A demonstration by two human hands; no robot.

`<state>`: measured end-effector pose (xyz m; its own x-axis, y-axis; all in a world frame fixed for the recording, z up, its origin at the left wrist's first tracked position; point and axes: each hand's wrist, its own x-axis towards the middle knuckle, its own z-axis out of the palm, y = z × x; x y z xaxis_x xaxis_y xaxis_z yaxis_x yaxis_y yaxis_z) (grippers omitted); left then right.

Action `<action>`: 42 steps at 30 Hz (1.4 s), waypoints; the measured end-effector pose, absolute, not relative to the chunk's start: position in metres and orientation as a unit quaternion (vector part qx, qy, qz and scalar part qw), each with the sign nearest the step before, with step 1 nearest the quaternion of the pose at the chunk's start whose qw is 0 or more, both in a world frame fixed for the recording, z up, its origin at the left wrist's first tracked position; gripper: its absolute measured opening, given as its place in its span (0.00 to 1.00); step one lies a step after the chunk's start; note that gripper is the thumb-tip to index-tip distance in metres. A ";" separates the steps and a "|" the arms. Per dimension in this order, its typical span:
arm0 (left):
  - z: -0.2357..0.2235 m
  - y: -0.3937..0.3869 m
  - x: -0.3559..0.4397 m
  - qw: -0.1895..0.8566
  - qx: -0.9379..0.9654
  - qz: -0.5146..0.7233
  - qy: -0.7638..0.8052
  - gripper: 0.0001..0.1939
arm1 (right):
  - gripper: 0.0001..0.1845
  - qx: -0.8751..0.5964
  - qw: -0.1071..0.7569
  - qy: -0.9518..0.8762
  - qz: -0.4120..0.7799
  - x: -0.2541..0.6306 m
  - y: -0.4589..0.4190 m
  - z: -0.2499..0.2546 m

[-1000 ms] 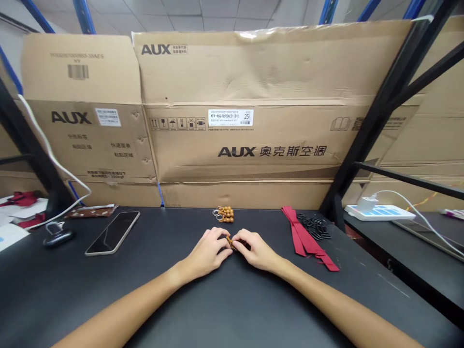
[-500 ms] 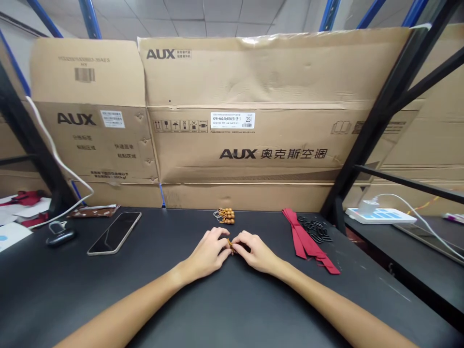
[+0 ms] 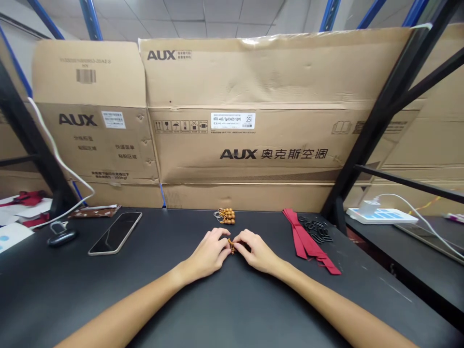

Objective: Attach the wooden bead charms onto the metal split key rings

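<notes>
My left hand (image 3: 212, 250) and my right hand (image 3: 256, 251) meet at the middle of the black table, fingertips almost touching. Between them is a small brown beaded cord piece (image 3: 232, 246), pinched by the fingers of both hands. Its lower beads show just below the fingertips; the rest is covered by the fingers. Just behind the hands lies a small group of brown gourd-shaped wooden bead charms (image 3: 227, 216) with pale cord loops at their left side.
Red fabric strips (image 3: 308, 241) and a pile of black clips or rings (image 3: 316, 229) lie to the right. On the left are a phone (image 3: 116, 234), a black car key-like object (image 3: 62, 237) and a brown wrapper (image 3: 94, 211). Cardboard (image 3: 239, 169) stands along the back edge.
Both hands stay almost in place around the beaded piece, with only tiny finger movement. The whole view shifts very slightly.
</notes>
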<state>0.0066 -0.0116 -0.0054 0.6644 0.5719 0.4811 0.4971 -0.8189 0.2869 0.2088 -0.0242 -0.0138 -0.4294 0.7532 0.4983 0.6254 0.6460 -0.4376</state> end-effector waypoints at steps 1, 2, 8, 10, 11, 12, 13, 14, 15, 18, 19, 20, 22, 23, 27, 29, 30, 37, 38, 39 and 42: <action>-0.005 -0.011 0.007 0.066 0.911 0.284 0.291 0.07 | 0.09 -0.426 0.346 -0.832 0.083 0.209 -0.023 -0.015; -0.005 -0.011 0.007 0.067 0.912 0.283 0.288 0.07 | 0.09 -0.443 0.349 -0.823 0.072 0.210 -0.021 -0.017; -0.006 -0.013 0.005 0.072 0.905 0.292 0.300 0.05 | 0.08 -0.434 0.358 -0.822 0.086 0.210 -0.021 -0.017; -0.007 -0.013 0.005 0.069 0.905 0.292 0.302 0.05 | 0.08 -0.407 0.353 -0.836 0.106 0.210 -0.025 -0.014; -0.007 -0.013 0.005 0.066 0.906 0.291 0.301 0.04 | 0.08 -0.397 0.351 -0.840 0.113 0.209 -0.026 -0.012; -0.007 -0.013 0.005 0.064 0.907 0.289 0.300 0.04 | 0.08 -0.392 0.350 -0.843 0.118 0.209 -0.028 -0.011; -0.007 -0.013 0.005 0.062 0.908 0.288 0.299 0.05 | 0.08 -0.390 0.349 -0.844 0.122 0.208 -0.028 -0.011; -0.006 -0.013 0.005 0.060 0.909 0.287 0.298 0.06 | 0.08 -0.392 0.349 -0.843 0.122 0.208 -0.028 -0.011; -0.005 -0.013 0.005 0.059 0.910 0.285 0.295 0.06 | 0.08 -0.400 0.350 -0.839 0.117 0.208 -0.027 -0.012; -0.004 -0.014 0.005 0.063 0.915 0.276 0.286 0.07 | 0.09 -0.454 0.358 -0.812 0.079 0.210 -0.020 -0.018; -0.003 -0.014 0.004 0.065 0.917 0.272 0.285 0.06 | 0.09 -0.476 0.360 -0.800 0.066 0.212 -0.018 -0.021; -0.003 -0.014 0.004 0.065 0.917 0.270 0.287 0.06 | 0.09 -0.494 0.360 -0.789 0.057 0.214 -0.015 -0.023; -0.005 -0.013 0.004 0.061 0.914 0.269 0.296 0.05 | 0.08 -0.523 0.358 -0.772 0.043 0.218 -0.010 -0.026; -0.005 -0.011 0.004 0.056 0.912 0.272 0.303 0.05 | 0.08 -0.535 0.354 -0.766 0.037 0.219 -0.008 -0.027; -0.008 0.001 -0.001 0.009 0.896 0.280 0.344 0.06 | 0.09 -0.564 0.326 -0.759 0.010 0.225 -0.005 -0.028; -0.008 0.010 -0.006 -0.017 0.883 0.276 0.380 0.05 | 0.09 -0.575 0.315 -0.755 -0.004 0.226 -0.004 -0.028; -0.008 0.015 -0.008 -0.026 0.874 0.274 0.401 0.04 | 0.09 -0.580 0.312 -0.752 -0.010 0.226 -0.003 -0.027; -0.007 0.042 -0.011 -0.020 0.901 0.220 0.372 0.21 | 0.11 -0.566 0.336 -0.751 -0.055 0.222 -0.005 -0.022; -0.007 0.044 -0.010 -0.011 0.909 0.201 0.366 0.23 | 0.11 -0.559 0.337 -0.756 -0.057 0.221 -0.006 -0.021; -0.007 0.045 -0.010 0.000 0.913 0.184 0.364 0.24 | 0.11 -0.552 0.336 -0.761 -0.057 0.220 -0.006 -0.021; -0.004 0.043 -0.011 0.023 0.920 0.165 0.353 0.24 | 0.11 -0.538 0.339 -0.770 -0.055 0.220 -0.008 -0.021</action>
